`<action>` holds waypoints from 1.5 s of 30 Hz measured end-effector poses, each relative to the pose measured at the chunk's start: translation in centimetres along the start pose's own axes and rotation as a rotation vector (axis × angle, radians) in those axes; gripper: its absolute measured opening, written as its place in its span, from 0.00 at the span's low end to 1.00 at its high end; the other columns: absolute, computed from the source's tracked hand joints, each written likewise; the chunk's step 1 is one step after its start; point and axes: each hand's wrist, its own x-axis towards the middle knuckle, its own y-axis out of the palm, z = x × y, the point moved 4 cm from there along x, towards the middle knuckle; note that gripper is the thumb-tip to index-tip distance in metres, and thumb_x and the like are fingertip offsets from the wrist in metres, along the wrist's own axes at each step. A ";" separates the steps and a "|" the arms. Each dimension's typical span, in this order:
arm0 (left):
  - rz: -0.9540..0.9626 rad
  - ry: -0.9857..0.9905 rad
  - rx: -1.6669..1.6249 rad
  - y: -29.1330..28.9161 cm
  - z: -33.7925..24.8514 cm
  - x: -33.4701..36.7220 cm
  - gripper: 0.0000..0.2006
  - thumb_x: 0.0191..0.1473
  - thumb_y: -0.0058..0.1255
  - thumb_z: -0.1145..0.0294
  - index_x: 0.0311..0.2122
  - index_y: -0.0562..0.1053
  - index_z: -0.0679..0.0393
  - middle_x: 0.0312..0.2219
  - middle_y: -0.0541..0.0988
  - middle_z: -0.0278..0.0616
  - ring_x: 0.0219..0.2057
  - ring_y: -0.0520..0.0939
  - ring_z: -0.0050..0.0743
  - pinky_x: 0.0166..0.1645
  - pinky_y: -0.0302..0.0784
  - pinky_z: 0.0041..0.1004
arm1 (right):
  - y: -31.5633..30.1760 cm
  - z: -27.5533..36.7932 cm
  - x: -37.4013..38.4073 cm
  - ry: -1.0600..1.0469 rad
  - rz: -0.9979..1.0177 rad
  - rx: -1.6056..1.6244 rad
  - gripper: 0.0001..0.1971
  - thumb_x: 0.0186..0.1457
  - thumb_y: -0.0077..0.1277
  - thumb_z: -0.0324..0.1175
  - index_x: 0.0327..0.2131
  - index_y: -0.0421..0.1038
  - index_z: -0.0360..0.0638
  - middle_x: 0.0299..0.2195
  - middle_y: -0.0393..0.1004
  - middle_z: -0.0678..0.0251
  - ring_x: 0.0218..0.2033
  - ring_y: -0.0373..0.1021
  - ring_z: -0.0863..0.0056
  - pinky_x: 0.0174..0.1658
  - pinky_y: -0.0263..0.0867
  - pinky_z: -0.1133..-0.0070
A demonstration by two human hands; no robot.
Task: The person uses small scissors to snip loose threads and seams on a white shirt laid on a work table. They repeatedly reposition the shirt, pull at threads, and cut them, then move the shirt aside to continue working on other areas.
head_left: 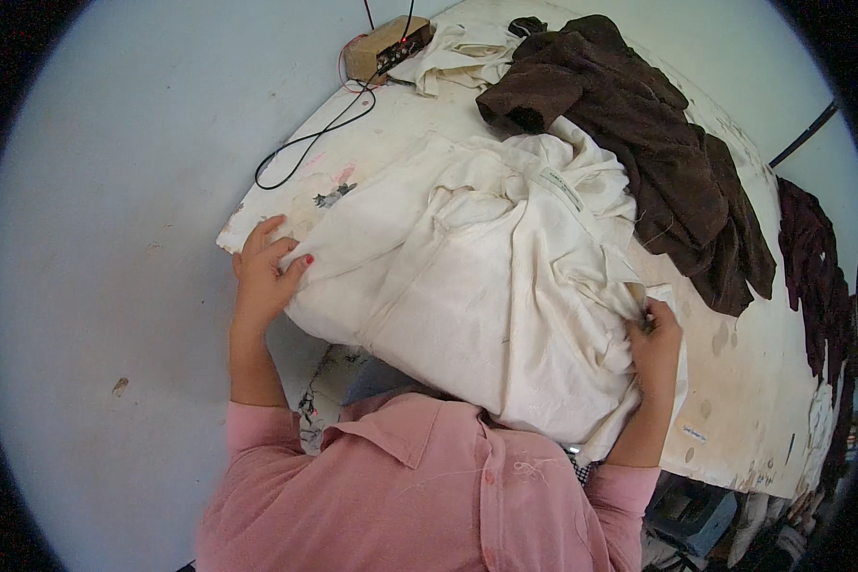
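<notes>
A white cloth garment [448, 276] lies spread and wrinkled over the table's near edge, hanging down against my pink shirt. At its left corner my left hand [265, 270] pinches the fabric between thumb and fingers. On the other side, my right hand [655, 336] is closed on the garment's bunched right edge, its fingertips partly hidden in the folds. A small pale label [561, 189] shows on the cloth near its upper right, where the fabric is heaped into creases.
A dark brown cloth [639, 133] lies heaped at the far right of the white table [734, 400]. A brown box with a looped black cable [386, 50] stands at the far left, beside more white cloth [462, 52]. Dark maroon cloth [815, 267] hangs off the right edge. A wall rises at left.
</notes>
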 end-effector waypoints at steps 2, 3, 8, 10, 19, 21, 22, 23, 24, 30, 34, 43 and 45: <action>-0.052 -0.190 -0.416 -0.4 0.1 0.9 0.19 0.50 0.59 0.58 0.45 0.74 0.56 0.42 0.76 0.46 0.43 0.77 0.36 0.47 0.72 0.29 | -1.1 -1.9 0.7 0.115 -0.132 0.191 0.21 0.47 0.57 0.27 0.47 0.69 0.33 0.38 0.75 0.59 0.40 0.71 0.66 0.47 0.64 0.76; -0.072 -0.283 -0.635 -0.4 -0.3 1.5 0.19 0.51 0.58 0.57 0.45 0.74 0.56 0.39 0.77 0.46 0.40 0.78 0.33 0.45 0.73 0.28 | -2.6 -2.7 1.1 0.091 -0.243 0.320 0.20 0.50 0.55 0.28 0.47 0.69 0.33 0.40 0.75 0.60 0.40 0.70 0.69 0.46 0.65 0.77; 0.015 -0.207 -0.558 -1.2 -6.4 5.3 0.26 0.52 0.57 0.55 0.52 0.69 0.60 0.39 0.78 0.50 0.38 0.79 0.32 0.45 0.74 0.29 | -8.0 -3.5 0.5 0.269 -0.540 0.976 0.21 0.62 0.43 0.39 0.53 0.63 0.35 0.50 0.69 0.59 0.49 0.69 0.69 0.50 0.66 0.73; 0.088 -0.026 -0.329 1.8 -8.9 5.6 0.30 0.51 0.58 0.55 0.55 0.66 0.61 0.40 0.78 0.55 0.41 0.79 0.41 0.47 0.74 0.33 | -7.5 -3.3 -0.3 0.289 -0.465 1.160 0.22 0.62 0.43 0.39 0.55 0.62 0.36 0.52 0.68 0.60 0.51 0.67 0.69 0.53 0.64 0.73; 0.673 0.598 -1.072 5.8 -27.7 -1.5 0.26 0.53 0.51 0.68 0.57 0.64 0.65 0.52 0.71 0.54 0.52 0.74 0.42 0.54 0.67 0.33 | 3.1 7.8 -3.7 -0.152 0.166 0.825 0.38 0.41 0.66 0.36 0.56 0.62 0.39 0.53 0.68 0.59 0.52 0.66 0.72 0.56 0.60 0.75; 0.783 0.685 -1.165 5.3 -28.6 -1.8 0.27 0.53 0.51 0.69 0.58 0.62 0.64 0.52 0.70 0.54 0.51 0.74 0.41 0.54 0.67 0.32 | 3.8 6.5 -4.5 -0.102 0.220 0.803 0.35 0.39 0.66 0.34 0.53 0.65 0.38 0.50 0.71 0.60 0.50 0.68 0.72 0.54 0.62 0.75; 0.880 0.716 -1.132 5.1 -28.4 -1.2 0.28 0.53 0.51 0.69 0.59 0.61 0.63 0.53 0.70 0.54 0.51 0.74 0.41 0.54 0.67 0.32 | 3.4 5.8 -4.8 -0.081 0.224 0.734 0.32 0.40 0.66 0.33 0.51 0.67 0.38 0.48 0.72 0.60 0.48 0.69 0.72 0.53 0.63 0.75; 0.971 0.741 -1.090 4.7 -28.2 -1.0 0.30 0.53 0.52 0.69 0.61 0.60 0.63 0.53 0.69 0.55 0.51 0.74 0.40 0.55 0.67 0.32 | 3.2 5.1 -4.9 -0.065 0.236 0.669 0.30 0.40 0.66 0.32 0.49 0.69 0.37 0.46 0.74 0.61 0.46 0.71 0.71 0.52 0.65 0.75; 0.973 0.772 -1.041 4.2 -28.3 -1.2 0.30 0.53 0.52 0.68 0.61 0.60 0.62 0.53 0.69 0.55 0.50 0.74 0.40 0.55 0.67 0.32 | 2.5 4.2 -5.3 -0.062 0.181 0.623 0.27 0.42 0.65 0.33 0.48 0.70 0.37 0.45 0.75 0.61 0.45 0.71 0.71 0.51 0.66 0.74; 0.895 1.076 -0.904 2.0 -28.7 -1.2 0.28 0.52 0.56 0.67 0.58 0.65 0.61 0.49 0.73 0.52 0.46 0.77 0.38 0.52 0.70 0.32 | -5.4 -5.5 -10.8 0.147 -0.237 0.435 0.23 0.46 0.61 0.36 0.46 0.71 0.37 0.43 0.76 0.60 0.44 0.72 0.68 0.49 0.67 0.73; 0.961 0.950 -0.926 3.8 -27.0 -0.1 0.26 0.53 0.55 0.65 0.57 0.67 0.60 0.46 0.76 0.48 0.44 0.79 0.39 0.48 0.73 0.32 | -11.7 -13.3 -20.0 0.412 -0.565 0.251 0.22 0.48 0.58 0.37 0.46 0.71 0.36 0.43 0.76 0.58 0.43 0.73 0.66 0.48 0.67 0.72; 1.030 0.984 -0.884 4.2 -27.3 -0.5 0.24 0.53 0.54 0.67 0.55 0.68 0.61 0.46 0.76 0.48 0.46 0.78 0.38 0.48 0.73 0.31 | -9.3 -30.0 -46.7 1.286 -0.702 -0.224 0.21 0.53 0.53 0.41 0.46 0.72 0.35 0.43 0.75 0.54 0.43 0.73 0.61 0.46 0.68 0.70; 1.019 1.045 -0.820 3.8 -27.8 -1.0 0.23 0.54 0.53 0.66 0.55 0.68 0.61 0.46 0.76 0.49 0.47 0.77 0.41 0.49 0.72 0.32 | -5.4 -31.9 -51.4 1.482 -0.526 -0.247 0.21 0.54 0.52 0.41 0.46 0.72 0.35 0.43 0.75 0.53 0.43 0.73 0.60 0.46 0.68 0.70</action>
